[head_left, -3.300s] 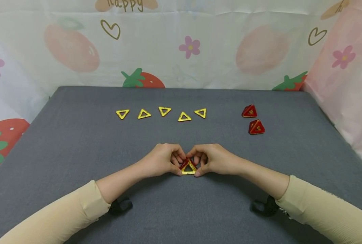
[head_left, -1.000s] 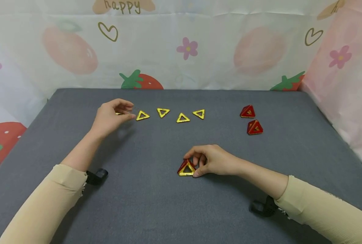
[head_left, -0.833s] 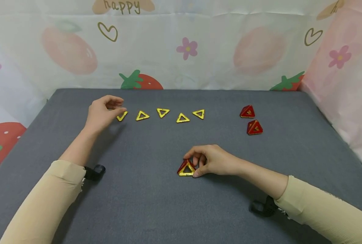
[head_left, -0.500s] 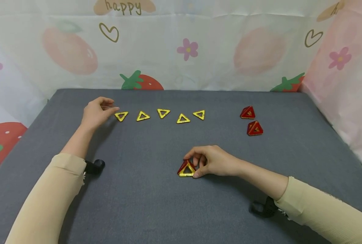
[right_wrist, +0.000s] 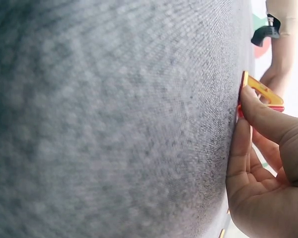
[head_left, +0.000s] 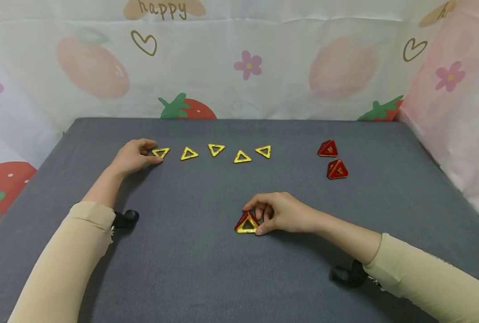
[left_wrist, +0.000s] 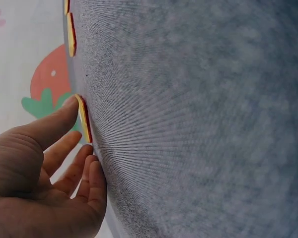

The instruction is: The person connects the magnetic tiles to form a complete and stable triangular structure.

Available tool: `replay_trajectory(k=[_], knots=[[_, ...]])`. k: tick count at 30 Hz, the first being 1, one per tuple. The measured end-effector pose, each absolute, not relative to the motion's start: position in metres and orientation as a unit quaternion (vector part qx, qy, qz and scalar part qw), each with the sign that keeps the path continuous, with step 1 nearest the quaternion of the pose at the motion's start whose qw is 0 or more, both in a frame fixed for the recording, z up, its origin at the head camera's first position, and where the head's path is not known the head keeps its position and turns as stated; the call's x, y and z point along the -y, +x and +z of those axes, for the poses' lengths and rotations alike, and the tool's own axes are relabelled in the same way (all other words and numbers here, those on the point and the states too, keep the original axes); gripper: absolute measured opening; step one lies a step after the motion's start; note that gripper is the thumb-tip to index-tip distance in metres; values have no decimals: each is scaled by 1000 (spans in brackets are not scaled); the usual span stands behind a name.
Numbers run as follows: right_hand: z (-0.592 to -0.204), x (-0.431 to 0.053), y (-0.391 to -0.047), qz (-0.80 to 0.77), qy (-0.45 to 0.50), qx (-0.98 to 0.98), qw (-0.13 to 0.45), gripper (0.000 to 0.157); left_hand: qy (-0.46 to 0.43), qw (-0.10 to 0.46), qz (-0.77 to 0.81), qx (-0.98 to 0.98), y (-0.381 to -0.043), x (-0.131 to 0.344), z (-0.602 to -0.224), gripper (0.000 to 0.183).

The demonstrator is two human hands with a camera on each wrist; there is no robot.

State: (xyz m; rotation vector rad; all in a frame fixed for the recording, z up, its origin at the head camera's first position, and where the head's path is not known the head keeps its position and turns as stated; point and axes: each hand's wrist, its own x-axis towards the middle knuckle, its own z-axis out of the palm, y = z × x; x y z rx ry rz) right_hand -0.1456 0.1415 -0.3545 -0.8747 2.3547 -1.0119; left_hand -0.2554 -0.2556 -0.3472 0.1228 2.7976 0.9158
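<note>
My left hand [head_left: 132, 156] is at the leftmost flat yellow triangle magnetic tile [head_left: 164, 154], thumb on its near corner and index finger by its far edge. The left wrist view shows the thumb touching one end of this red-backed tile [left_wrist: 85, 119], the other fingers loosely bent beside it. With thumb and index finger, my right hand [head_left: 281, 211] holds a small red and yellow pyramid of magnetic tiles [head_left: 241, 220] upright on the table. Its open yellow frame faces me; my right fingers partly hide its right side.
Several more flat triangle tiles [head_left: 242, 160] lie in a row right of the left hand. Two finished-looking red pyramids, the far one [head_left: 328, 148] and the near one [head_left: 337, 169], stand at the right. A patterned curtain [head_left: 287, 85] hangs behind the grey table [head_left: 174, 269].
My left hand left the pyramid, reached to the far left, passed over the leftmost tile and came down around it. The right hand stays on the pyramid; the tiles have not moved.
</note>
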Motion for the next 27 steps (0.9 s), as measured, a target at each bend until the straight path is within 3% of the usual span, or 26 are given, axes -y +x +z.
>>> replay_trajectory(k=[27], knots=[[-355,-142,-146,-366,-308,-850,218,47,31,63,291,-954,-254,249,-350,51]])
